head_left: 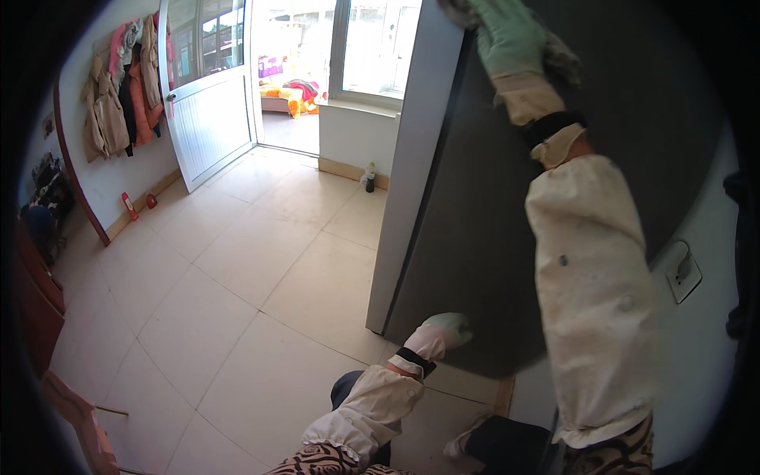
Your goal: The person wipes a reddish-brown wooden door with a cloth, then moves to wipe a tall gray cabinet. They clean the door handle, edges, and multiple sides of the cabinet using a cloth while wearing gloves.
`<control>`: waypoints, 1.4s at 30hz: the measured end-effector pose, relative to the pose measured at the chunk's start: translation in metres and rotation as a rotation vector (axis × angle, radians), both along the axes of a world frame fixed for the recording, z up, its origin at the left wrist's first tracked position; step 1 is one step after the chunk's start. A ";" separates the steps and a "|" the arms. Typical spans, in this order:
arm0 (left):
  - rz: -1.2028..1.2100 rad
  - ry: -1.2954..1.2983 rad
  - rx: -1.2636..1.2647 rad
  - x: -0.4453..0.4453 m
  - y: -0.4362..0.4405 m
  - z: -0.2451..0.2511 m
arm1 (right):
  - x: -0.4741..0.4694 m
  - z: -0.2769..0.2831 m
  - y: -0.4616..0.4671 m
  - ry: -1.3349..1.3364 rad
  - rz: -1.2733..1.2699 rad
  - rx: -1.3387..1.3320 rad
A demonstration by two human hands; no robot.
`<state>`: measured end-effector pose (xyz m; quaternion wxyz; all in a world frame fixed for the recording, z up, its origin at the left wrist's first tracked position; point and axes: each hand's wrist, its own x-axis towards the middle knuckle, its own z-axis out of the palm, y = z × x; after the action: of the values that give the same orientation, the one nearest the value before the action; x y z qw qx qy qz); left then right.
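Observation:
A tall refrigerator (487, 225) with a dark grey side and a lighter front edge stands before me. High up against its side is my right hand (513, 41), in a pale green glove, pressing a grey-brown cloth (561, 56) to the surface. Lower down, my left hand (448, 329), also gloved in green, is by the bottom of the side panel; its fingers are curled and nothing clear shows in them. Whether it touches the panel I cannot tell. Both forearms wear cream sleeve covers, with black bands at the wrists.
A white door (211, 124) stands ajar at the back left, near coats (107, 113) on the wall. Bottles (370, 178) are on the floor below the window. A wall socket (683, 273) with a plug is at right, a red-brown piece of furniture (41, 332) at left.

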<state>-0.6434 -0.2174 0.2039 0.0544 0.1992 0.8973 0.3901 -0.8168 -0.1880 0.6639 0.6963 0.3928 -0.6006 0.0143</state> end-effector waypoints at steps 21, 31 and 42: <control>0.008 0.175 -0.027 0.000 -0.005 -0.027 | -0.029 0.069 -0.011 0.125 -0.121 0.338; -0.013 0.212 -0.049 -0.005 -0.012 -0.045 | 0.016 -0.234 0.017 -0.279 -0.040 0.820; 0.050 0.392 -0.021 -0.002 -0.003 -0.057 | -0.005 0.090 0.017 -0.023 -0.091 0.212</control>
<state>-0.6458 -0.2202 0.1472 -0.1290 0.2485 0.8993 0.3359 -0.8216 -0.1709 0.7535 0.6437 0.4366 -0.6239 -0.0761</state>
